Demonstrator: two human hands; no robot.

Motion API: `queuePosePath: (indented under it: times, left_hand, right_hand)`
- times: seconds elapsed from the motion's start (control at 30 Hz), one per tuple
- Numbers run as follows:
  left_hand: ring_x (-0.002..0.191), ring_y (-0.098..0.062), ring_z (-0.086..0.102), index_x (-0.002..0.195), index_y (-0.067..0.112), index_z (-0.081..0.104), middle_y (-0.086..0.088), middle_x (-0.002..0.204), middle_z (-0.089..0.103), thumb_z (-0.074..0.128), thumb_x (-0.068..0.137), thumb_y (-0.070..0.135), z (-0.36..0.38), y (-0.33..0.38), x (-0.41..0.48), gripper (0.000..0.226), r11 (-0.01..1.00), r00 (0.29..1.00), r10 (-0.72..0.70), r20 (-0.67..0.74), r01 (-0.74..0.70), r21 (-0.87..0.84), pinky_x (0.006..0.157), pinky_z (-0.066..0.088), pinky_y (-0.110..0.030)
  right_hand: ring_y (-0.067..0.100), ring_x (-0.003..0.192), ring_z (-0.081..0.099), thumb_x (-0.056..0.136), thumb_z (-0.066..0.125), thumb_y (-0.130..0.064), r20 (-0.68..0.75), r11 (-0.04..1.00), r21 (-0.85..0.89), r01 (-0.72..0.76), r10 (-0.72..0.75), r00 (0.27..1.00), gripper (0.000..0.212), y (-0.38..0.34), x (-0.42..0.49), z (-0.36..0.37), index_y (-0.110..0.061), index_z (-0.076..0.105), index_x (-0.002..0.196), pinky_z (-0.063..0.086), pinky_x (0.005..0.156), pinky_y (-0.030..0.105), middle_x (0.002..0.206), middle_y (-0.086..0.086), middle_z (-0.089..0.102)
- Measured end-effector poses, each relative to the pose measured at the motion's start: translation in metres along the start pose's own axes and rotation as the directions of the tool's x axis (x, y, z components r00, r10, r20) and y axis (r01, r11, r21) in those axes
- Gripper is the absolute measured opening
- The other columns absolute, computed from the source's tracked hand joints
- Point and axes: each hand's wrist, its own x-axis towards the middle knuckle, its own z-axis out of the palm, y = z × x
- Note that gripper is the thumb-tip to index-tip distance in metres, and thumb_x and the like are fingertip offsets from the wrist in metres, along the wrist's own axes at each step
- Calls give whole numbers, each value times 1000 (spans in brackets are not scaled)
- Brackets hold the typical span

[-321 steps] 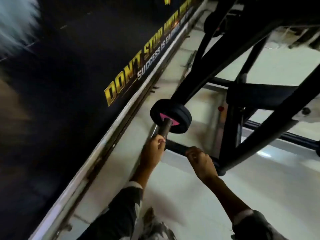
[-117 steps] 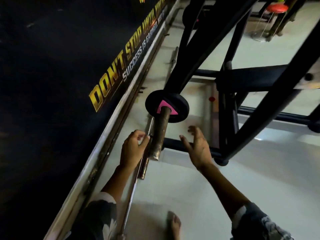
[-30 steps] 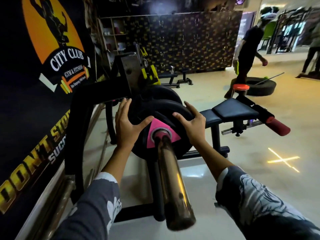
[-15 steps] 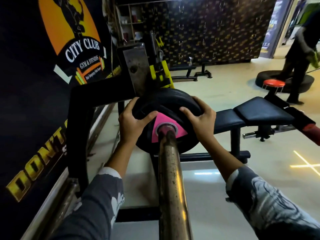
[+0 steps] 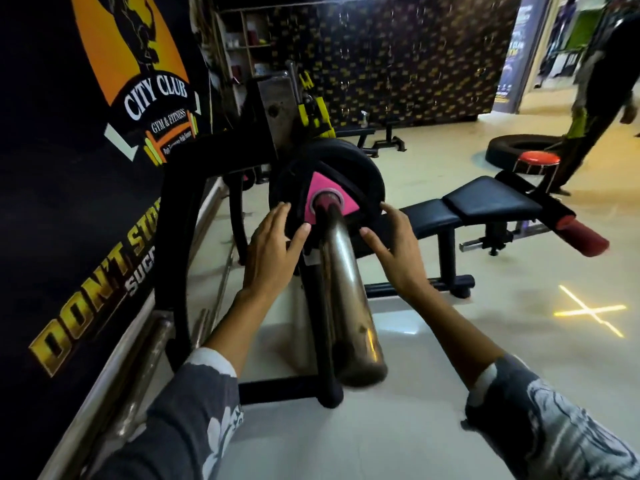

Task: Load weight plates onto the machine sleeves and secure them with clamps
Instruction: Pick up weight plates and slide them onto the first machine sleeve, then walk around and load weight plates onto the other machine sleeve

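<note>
At the far end of the sleeve [image 5: 346,289]: the plate [image 5: 358,168] sits pushed all the way in.
Change: a moment ago I gripped the plate; now both hands have let go.
Left hand [image 5: 268,252]: open, fingers spread, holding nothing, at the plate's edge.
Right hand [image 5: 394,252]: open too, holding nothing.
Meaning: I think this plate is loaded; a clamp comes next, and I see none.
Room: wall [image 5: 52,202] close on my left, bench [image 5: 485,202] near on my right, bare sleeve free toward me.

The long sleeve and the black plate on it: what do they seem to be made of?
The sleeve is likely bare steel, polished but worn: it mirrors light and shows brownish patches. The plate is probably rubber-coated: matte black, rounded rim. Its core is hidden.
</note>
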Motion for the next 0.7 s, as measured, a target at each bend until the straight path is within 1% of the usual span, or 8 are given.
queuePosePath:
  times: [0.1, 0.23, 0.3, 0.37, 0.43, 0.5, 0.6, 0.7]
  left_hand:
    - [136, -25, 35, 140, 8, 36, -13, 146, 41, 43, 97, 35, -28, 25, -60, 51, 996, 996, 84, 33, -84, 5, 110, 27, -34]
    - [136, -27, 36, 139, 7, 38, -14, 145, 42, 44, 96, 37, -67, 64, -142, 52, 993, 991, 119, 56, -118, -24, 110, 25, -34]
    - [133, -27, 40, 137, 6, 41, -15, 142, 46, 37, 96, 43, -79, 87, -183, 55, 973, 970, 230, 78, -227, -39, 110, 28, -35]
    - [129, -27, 45, 134, 3, 44, -16, 138, 50, 34, 96, 44, -81, 111, -216, 57, 928, 923, 371, 106, -364, -79, 109, 35, -38]
    - [127, -28, 47, 133, 2, 45, -17, 135, 52, 37, 96, 41, -68, 135, -241, 55, 897, 890, 436, 132, -417, -150, 106, 39, -41]
    - [126, -30, 49, 132, 0, 46, -19, 134, 53, 43, 94, 36, -49, 158, -254, 52, 896, 890, 427, 159, -394, -204, 106, 39, -42]
    - [124, -33, 50, 131, 0, 47, -20, 132, 54, 49, 93, 31, -6, 194, -271, 49, 904, 869, 409, 280, -344, -254, 104, 40, -42]
    - [112, -31, 56, 121, 4, 55, -16, 120, 61, 47, 94, 34, 49, 236, -292, 42, 904, 820, 407, 402, -299, -305, 93, 42, -36]
  right_hand:
    - [1, 122, 34, 90, 53, -41, 38, 998, -60, 38, -36, 999, 62, -33, -70, -14, -21, 26, 141, 31, 99, 21, 145, 3, 37]
    - [5, 127, 36, 87, 44, -48, 38, 999, -49, 12, -10, 999, 61, -75, -156, -38, -20, 31, 139, 28, 102, 21, 143, 2, 42]
    - [-4, 121, 35, 86, 45, -49, 13, 997, -73, 30, -30, 999, 60, -87, -194, -59, -18, 36, 136, 26, 100, 10, 135, -3, 45]
    - [-4, 117, 38, 87, 45, -48, -27, 991, -127, 35, -38, 999, 55, -92, -230, -82, -15, 41, 132, 25, 96, 1, 129, -5, 47]
    - [10, 117, 49, 89, 45, -43, -89, 988, -153, -34, 21, 996, 50, -86, -266, -111, -11, 48, 126, 34, 99, 14, 127, 3, 55]
    - [20, 115, 54, 91, 46, -36, -152, 978, -168, -121, 95, 984, 42, -80, -293, -138, -9, 53, 123, 42, 99, 30, 124, 9, 59]
    - [19, 112, 55, 93, 50, -30, -208, 926, -271, -262, 210, 955, 32, -59, -325, -182, -12, 56, 119, 40, 95, 26, 122, 7, 61]
    - [14, 105, 55, 94, 50, -33, -274, 844, -319, -430, 352, 895, 28, -28, -358, -235, -14, 59, 113, 40, 86, 25, 117, 3, 63]
